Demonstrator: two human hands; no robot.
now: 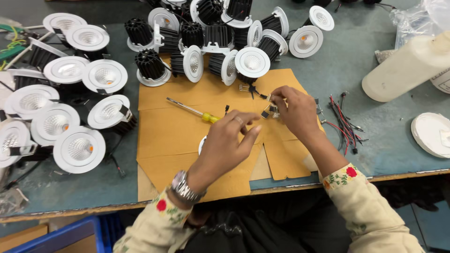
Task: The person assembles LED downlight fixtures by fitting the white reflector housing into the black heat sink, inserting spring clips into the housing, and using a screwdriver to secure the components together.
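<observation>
A small metal spring clip is pinched at frame centre between the fingers of the right hand. The left hand is held just beside it, fingers curled together over a round white part. Brown cardboard is spread beneath on the table. A yellow-handled screwdriver lies left of centre; ribbed black downlights are clustered above.

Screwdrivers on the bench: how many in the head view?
1. The yellow-handled screwdriver lies on the brown cardboard, just left of the left hand. Others may be hidden under the downlight piles.
</observation>
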